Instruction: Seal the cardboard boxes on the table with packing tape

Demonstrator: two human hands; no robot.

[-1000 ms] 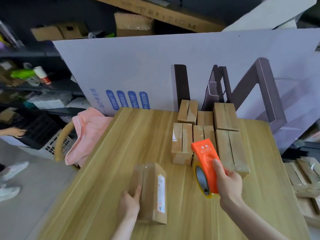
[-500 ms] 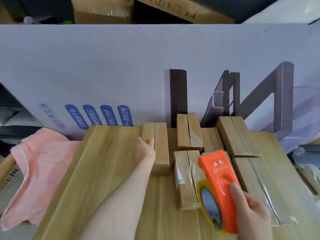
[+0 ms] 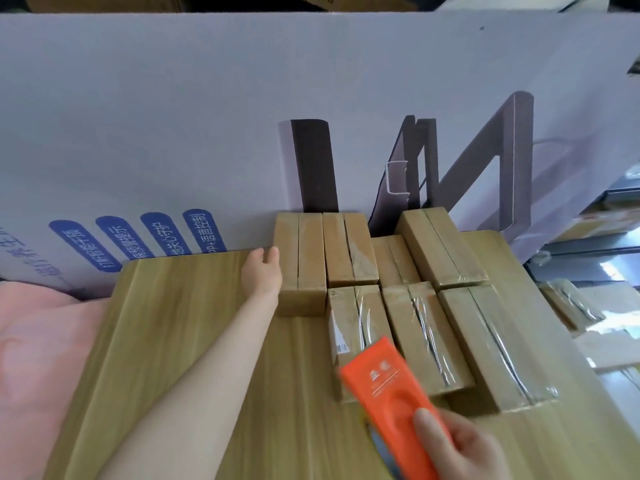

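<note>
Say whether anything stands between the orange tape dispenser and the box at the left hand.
Yes: the labelled front-row box lies between the tape dispenser and the far-left box; above it, nothing visible blocks.

We see bare counter (image 3: 173, 341) on the left half, open from the near edge up to the far one. The boxes (image 3: 415, 323) crowd the right half, standing side by side with almost no gaps. A big white panel (image 3: 173, 116) closes the far edge.
</note>
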